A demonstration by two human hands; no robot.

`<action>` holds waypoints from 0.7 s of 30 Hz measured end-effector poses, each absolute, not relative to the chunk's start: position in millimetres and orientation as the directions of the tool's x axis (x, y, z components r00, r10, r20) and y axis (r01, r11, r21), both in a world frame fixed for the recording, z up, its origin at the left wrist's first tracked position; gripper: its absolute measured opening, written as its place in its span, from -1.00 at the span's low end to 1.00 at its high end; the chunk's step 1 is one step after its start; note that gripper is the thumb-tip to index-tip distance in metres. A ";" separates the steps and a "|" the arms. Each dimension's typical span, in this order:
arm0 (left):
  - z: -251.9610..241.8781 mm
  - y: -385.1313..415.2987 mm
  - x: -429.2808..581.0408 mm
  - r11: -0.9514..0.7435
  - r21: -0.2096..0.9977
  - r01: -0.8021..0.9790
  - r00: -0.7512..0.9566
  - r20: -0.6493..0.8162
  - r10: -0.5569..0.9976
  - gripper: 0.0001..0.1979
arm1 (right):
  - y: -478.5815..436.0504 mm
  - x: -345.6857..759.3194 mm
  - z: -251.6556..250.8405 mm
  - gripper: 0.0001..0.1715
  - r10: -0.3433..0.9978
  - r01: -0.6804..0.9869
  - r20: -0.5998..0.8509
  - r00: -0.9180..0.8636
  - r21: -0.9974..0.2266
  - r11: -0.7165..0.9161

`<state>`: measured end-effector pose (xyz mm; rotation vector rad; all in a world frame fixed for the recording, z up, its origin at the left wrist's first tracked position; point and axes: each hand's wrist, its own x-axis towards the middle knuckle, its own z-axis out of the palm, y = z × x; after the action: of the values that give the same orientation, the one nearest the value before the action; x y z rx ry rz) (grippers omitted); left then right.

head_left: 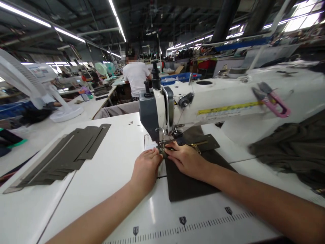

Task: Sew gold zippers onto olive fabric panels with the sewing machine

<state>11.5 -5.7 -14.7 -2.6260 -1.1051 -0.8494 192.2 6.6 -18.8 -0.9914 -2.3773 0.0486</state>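
Note:
A dark olive-brown fabric piece (188, 184) lies flat under the needle area of a white sewing machine (223, 98). My left hand (147, 167) is closed at the piece's left edge, beside the presser foot (162, 144), its fingertips pressed together. From the right, my right hand (189, 159) reaches across the piece, thumb and fingers gripping it close to the presser foot. Just behind this hand are a smaller dark strip (212, 142) and a gold-coloured zipper part (196, 146). My fingers partly hide the spot under the needle.
Cut dark panels (68, 152) lie stacked at left on the white table (122, 210). Pink-handled scissors (278, 103) rest against the machine arm. Crumpled dark cloth (291, 149) lies at right. A white fan (63, 112) stands at left; a person in a white shirt (135, 78) is beyond the machine.

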 end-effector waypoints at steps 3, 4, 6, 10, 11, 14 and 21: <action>-13.8 -1.9 12.5 -0.701 0.035 0.712 0.563 0.569 0.600 -0.82 | 10.0 191.3 -18.9 -0.77 0.686 0.662 0.462 -0.562 -0.245 0.708; -13.7 -0.5 12.7 -0.700 0.031 0.714 0.561 0.572 0.598 -0.82 | 11.1 191.0 -18.9 -0.77 0.692 0.665 0.456 -0.560 -0.249 0.704; -14.2 1.9 12.7 -0.702 0.031 0.711 0.561 0.576 0.594 -0.83 | 12.8 190.6 -19.1 -0.78 0.696 0.666 0.450 -0.560 -0.255 0.701; -15.5 4.5 11.4 -0.712 0.037 0.702 0.561 0.587 0.584 -0.83 | 14.4 190.0 -20.2 -0.78 0.703 0.670 0.440 -0.559 -0.259 0.695; -15.5 4.8 11.0 -0.713 0.035 0.701 0.559 0.594 0.579 -0.83 | 14.7 189.8 -20.4 -0.78 0.706 0.673 0.438 -0.556 -0.261 0.692; -15.0 5.6 10.2 -0.716 0.026 0.698 0.561 0.601 0.569 -0.83 | 15.1 189.0 -20.3 -0.79 0.704 0.667 0.441 -0.556 -0.268 0.695; -14.6 6.5 10.0 -0.711 0.033 0.703 0.550 0.609 0.572 -0.82 | 15.7 189.3 -20.5 -0.78 0.699 0.667 0.456 -0.551 -0.261 0.697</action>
<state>10.0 6.5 -14.6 -2.5712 -1.0736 -0.8925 189.3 15.7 -20.5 -1.0448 -2.3703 0.0774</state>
